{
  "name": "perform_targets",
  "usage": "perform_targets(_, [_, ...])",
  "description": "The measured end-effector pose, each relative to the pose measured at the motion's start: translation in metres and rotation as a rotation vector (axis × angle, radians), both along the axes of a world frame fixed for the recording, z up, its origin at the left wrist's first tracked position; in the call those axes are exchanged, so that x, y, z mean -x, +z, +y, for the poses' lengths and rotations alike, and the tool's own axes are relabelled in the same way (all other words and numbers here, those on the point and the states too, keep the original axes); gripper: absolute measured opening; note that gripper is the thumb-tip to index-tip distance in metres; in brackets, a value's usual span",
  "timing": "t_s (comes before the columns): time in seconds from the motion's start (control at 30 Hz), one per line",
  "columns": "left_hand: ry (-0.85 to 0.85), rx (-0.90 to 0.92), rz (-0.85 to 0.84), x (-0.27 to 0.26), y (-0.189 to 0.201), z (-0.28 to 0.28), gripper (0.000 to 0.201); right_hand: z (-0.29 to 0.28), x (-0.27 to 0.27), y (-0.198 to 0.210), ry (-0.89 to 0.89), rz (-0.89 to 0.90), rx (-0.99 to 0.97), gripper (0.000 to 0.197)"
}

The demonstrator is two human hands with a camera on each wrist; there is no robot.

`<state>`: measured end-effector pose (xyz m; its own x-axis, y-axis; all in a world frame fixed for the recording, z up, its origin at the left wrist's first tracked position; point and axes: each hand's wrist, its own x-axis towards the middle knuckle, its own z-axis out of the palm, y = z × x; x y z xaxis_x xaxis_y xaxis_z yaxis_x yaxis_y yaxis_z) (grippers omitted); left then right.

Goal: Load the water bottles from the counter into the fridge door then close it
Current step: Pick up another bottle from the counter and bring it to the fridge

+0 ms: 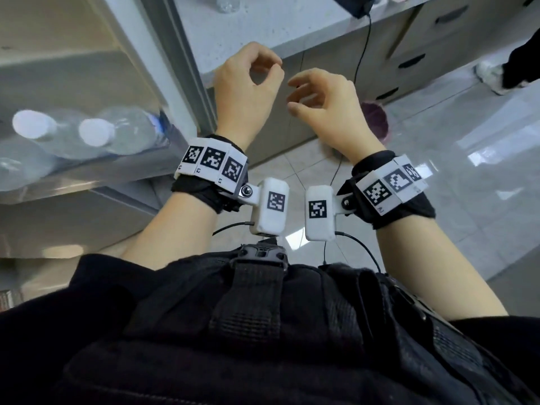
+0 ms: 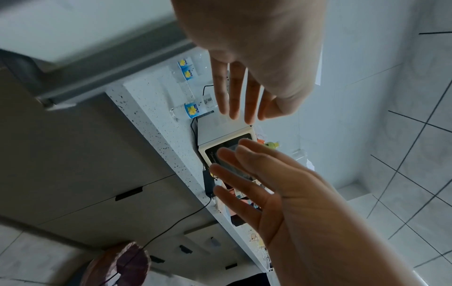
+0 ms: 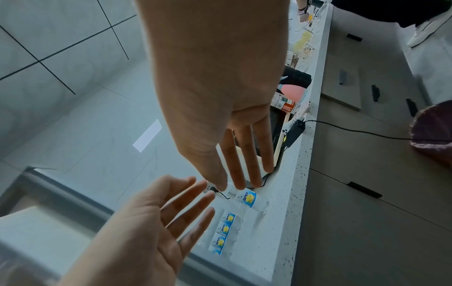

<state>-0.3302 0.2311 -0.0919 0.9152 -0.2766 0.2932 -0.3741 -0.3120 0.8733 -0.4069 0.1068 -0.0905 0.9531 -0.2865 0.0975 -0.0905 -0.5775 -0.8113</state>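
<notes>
Both my hands hang in the air in front of my chest and hold nothing. My left hand [image 1: 274, 68] and right hand [image 1: 295, 96] have relaxed, loosely bent fingers, close to each other just before the speckled counter [image 1: 263, 27]. Several clear water bottles with blue-yellow labels stand on the counter; one [image 3: 248, 199] stands apart from a row of three [image 3: 225, 229]. Two of them [image 2: 188, 69] and the single one [image 2: 193, 110] show past my left hand [image 2: 234, 96]. At the left the open fridge door shelf [image 1: 87, 168] holds white-capped bottles [image 1: 96, 133].
A white appliance [image 2: 220, 135] and a black power adapter [image 3: 293, 131] with a cable sit on the counter beyond the bottles. Grey drawers run below. A purple-lined bin [image 1: 374, 118] stands on the tiled floor. Another person's shoe [image 1: 493, 77] is at the far right.
</notes>
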Motion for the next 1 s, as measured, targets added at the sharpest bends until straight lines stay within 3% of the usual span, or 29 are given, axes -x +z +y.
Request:
perform_targets(0.23, [-0.02,-0.079,0.173,-0.087,-0.009,-0.085,0.007,-0.084,-0.083,-0.003,0.011,0.164,-0.002,0.039])
perform_targets(0.43, [0.081,-0.118,0.277,-0.152,-0.016,-0.135,0.021,-0.143,-0.152,-0.008,0.054,0.229,-0.01,0.039])
perform_targets(0.77, [0.532,-0.05,0.399,-0.266,-0.024,-0.191,0.056,-0.232,-0.297,-0.007,0.298,0.263,-0.027,0.038])
perform_targets(1.0, [0.739,0.022,0.414,-0.321,-0.031,-0.194,0.075,-0.25,-0.373,-0.014,0.4,0.29,-0.056,0.038])
